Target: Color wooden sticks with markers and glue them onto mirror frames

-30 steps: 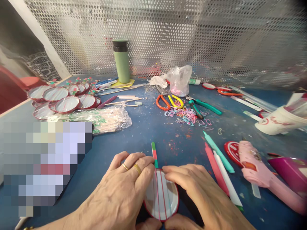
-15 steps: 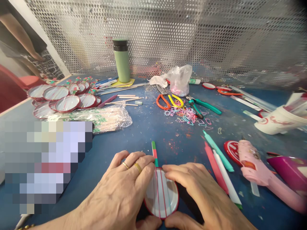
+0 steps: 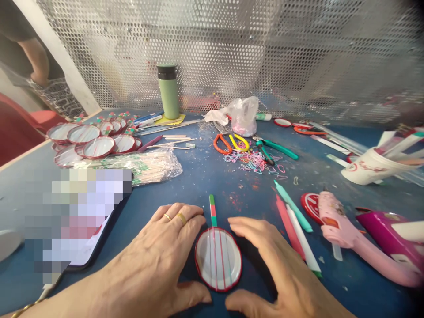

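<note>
Both hands cupped around the red-rimmed round paddle (image 3: 218, 259), neither gripping it.
Paddle lies flat on the blue tabletop (image 3: 188, 190), centred between left hand (image 3: 165, 247) and right hand (image 3: 276, 256); striped stick handle (image 3: 212, 211) points away from the wearer. Both hands open, fingers curved, thumbs near the bottom rim; look just clear of it, can't rule out a light touch on the left. Looks like a positioning/shaping step, my read. To do it well: press in evenly from both sides, on the rim only; a one-sided push would likely skew the round or rotate the handle. Keep fingertips off the striped face. Mind the right elbow side: pink pen-like stick (image 3: 290, 227) and pink glue gun (image 3: 341, 234) sit there.
</note>
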A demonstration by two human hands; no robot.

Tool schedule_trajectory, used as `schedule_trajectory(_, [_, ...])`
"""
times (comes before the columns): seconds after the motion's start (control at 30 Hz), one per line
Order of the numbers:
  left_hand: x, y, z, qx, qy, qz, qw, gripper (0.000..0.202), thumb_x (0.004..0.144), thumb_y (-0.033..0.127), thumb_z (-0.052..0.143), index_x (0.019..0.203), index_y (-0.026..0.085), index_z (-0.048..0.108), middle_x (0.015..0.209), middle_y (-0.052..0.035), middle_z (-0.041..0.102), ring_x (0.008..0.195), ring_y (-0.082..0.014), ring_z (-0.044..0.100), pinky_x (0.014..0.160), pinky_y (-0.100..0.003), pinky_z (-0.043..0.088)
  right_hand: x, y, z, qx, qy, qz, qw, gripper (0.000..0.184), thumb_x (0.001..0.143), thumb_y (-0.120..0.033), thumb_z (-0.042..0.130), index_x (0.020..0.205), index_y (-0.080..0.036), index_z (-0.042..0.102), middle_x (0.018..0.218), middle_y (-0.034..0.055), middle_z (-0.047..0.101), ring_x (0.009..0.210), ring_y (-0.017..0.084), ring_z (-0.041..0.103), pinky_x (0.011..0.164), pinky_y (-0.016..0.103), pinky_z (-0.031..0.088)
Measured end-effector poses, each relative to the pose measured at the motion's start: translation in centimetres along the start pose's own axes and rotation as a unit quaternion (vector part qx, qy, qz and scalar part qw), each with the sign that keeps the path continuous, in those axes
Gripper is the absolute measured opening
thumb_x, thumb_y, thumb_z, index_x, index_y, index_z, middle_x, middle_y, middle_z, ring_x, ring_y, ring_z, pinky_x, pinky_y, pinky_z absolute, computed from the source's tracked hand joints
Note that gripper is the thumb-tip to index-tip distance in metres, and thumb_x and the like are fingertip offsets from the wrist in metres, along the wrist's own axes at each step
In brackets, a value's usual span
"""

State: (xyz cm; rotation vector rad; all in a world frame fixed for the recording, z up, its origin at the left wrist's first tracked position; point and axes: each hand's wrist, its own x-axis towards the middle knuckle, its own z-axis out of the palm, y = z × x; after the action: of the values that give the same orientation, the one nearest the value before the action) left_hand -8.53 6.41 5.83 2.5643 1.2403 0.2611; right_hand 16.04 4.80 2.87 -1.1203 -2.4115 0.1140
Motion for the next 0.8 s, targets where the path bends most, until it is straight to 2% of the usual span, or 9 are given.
schedule_trajectory(0.1, [-0.3,-0.2,-0.4,0.012,-0.001,-0.006,1.0,0.057,0.082,0.047,0.071,0.13,0.019,0.057,0.135,-0.0145,0.058,0.122,-0.033,0.057,0.1,-0.053,0.049,-0.4,0.3,0.2,-0.011,0.042,0.019,0.999,0.045,0.095,-0.041,0.059,0.131,-0.016,0.051,0.12,0.0126,0.068,0.112,0.024,0.066,0.093,0.036,0.056])
schedule_trajectory(0.17, [-0.3,-0.1,-0.4,0.009,0.0,-0.009,1.0,0.055,0.084,0.048,0.07,0.129,0.021,0.057,0.133,-0.0133,0.059,0.119,-0.0318,0.058,0.1,-0.054,0.048,-0.4,0.4,0.2,-0.018,0.042,0.013,0.999,0.04,0.094,-0.038,0.06,0.128,-0.017,0.054,0.116,0.011,0.069,0.11,0.024,0.066,0.095,0.038,0.055])
schedule_trajectory(0.3, [-0.3,0.5,0.1,0.0,-0.017,-0.007,1.0,0.068,0.077,0.058,0.072,0.131,0.02,0.057,0.127,-0.0139,0.06,0.117,-0.0349,0.057,0.101,-0.059,0.045,0.2,0.1,0.1,-0.028,0.001,-0.017,0.999,0.055,0.087,-0.052,0.067,0.128,-0.015,0.057,0.116,0.0125,0.069,0.106,0.026,0.066,0.092,0.041,0.055])
schedule_trajectory(0.43, [-0.2,0.7,0.6,0.0,0.006,-0.004,1.0,0.07,0.073,0.062,0.074,0.128,0.021,0.058,0.125,-0.0126,0.06,0.115,-0.0343,0.055,0.1,-0.058,0.045,0.7,-0.2,0.0,-0.021,-0.02,-0.016,0.999,0.071,0.081,-0.062,0.068,0.133,-0.014,0.057,0.12,0.0146,0.065,0.106,0.028,0.063,0.089,0.042,0.054])
schedule_trajectory(0.53, [-0.2,0.7,0.6,-0.004,0.015,-0.003,1.0,0.065,0.075,0.059,0.073,0.125,0.02,0.06,0.122,-0.012,0.06,0.112,-0.0337,0.055,0.099,-0.058,0.044,0.7,-0.4,-0.1,-0.008,-0.038,0.0,0.999,0.066,0.08,-0.059,0.071,0.129,-0.015,0.06,0.117,0.0131,0.063,0.103,0.027,0.062,0.086,0.041,0.055])
schedule_trajectory(0.7, [0.1,0.9,0.4,-0.022,0.005,-0.019,1.0,0.044,0.078,0.041,0.073,0.116,0.022,0.063,0.116,-0.0081,0.06,0.108,-0.03,0.055,0.1,-0.056,0.044,0.9,-0.8,-0.4,-0.023,-0.037,0.0,0.999,0.059,0.081,-0.056,0.071,0.124,-0.017,0.064,0.112,0.011,0.064,0.097,0.025,0.062,0.082,0.039,0.055])
schedule_trajectory(0.8, [0.3,0.9,0.1,-0.026,0.005,-0.018,0.999,0.044,0.077,0.044,0.074,0.114,0.022,0.064,0.115,-0.0075,0.059,0.107,-0.029,0.054,0.1,-0.054,0.044,0.9,-0.4,-0.1,-0.046,-0.017,-0.024,0.999,0.057,0.08,-0.055,0.072,0.123,-0.018,0.065,0.109,0.0099,0.066,0.095,0.024,0.064,0.08,0.036,0.055])
